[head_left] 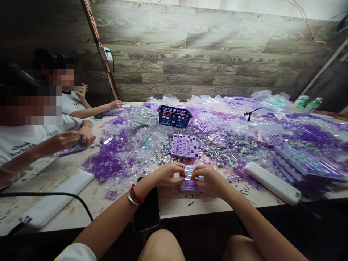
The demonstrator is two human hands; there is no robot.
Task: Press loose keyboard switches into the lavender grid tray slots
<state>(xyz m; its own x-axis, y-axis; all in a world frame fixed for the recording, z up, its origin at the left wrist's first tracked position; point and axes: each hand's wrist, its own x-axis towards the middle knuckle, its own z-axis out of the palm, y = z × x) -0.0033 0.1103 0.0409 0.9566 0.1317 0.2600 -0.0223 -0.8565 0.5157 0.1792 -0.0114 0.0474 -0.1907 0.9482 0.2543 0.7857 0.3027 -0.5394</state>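
My left hand (171,174) and my right hand (208,178) meet over the table near its front edge, thumbs and forefingers bent in a pinch. Between the fingertips are clear, shiny plastic pieces (189,169); what exactly each hand grips is too small to tell. Beneath them lies a purple panel (190,187), partly covered by my fingers. Just beyond my hands, a purple keyboard plate (185,146) with rows of square openings rests on a heap of small switch-like parts (227,150).
A black phone (147,208) lies under my left forearm. White power strips (272,183) (58,197) flank me. Purple plates (307,163) are stacked at right. A dark blue basket (174,117) stands behind loose purple caps (106,163). Two people (29,136) work at left.
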